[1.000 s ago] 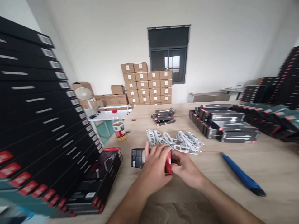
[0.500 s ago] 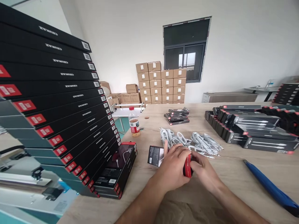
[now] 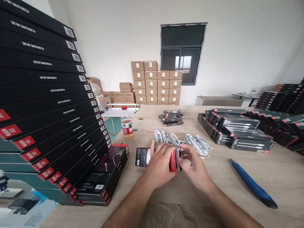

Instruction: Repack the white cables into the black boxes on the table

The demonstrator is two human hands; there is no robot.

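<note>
My left hand [image 3: 158, 163] wraps over a small black-and-red cardboard box [image 3: 173, 161] just above the table. Its printed dark side [image 3: 141, 157] sticks out to the left of my fingers. At the box's right end, my right hand [image 3: 193, 163] pinches a thin dark and pale end piece [image 3: 179, 158]; whether it is a flap or an inner tray I cannot tell. Just beyond the hands lie bundled white cables [image 3: 174, 139] and more coiled cables [image 3: 197, 145].
At the left rises a tall stack of black boxes [image 3: 59, 101], with opened-out lower boxes [image 3: 102, 177] beside it. A bottle [image 3: 127, 123] stands behind. Small boxes [image 3: 171, 117] lie farther back, rows of cable boxes [image 3: 251, 142] at right, and a blue cutter [image 3: 253, 183] nearer.
The view has swung slightly right, so things appear shifted left. My right hand has drawn away from the box's red end, and a dark and pale end piece now shows between the hands.
</note>
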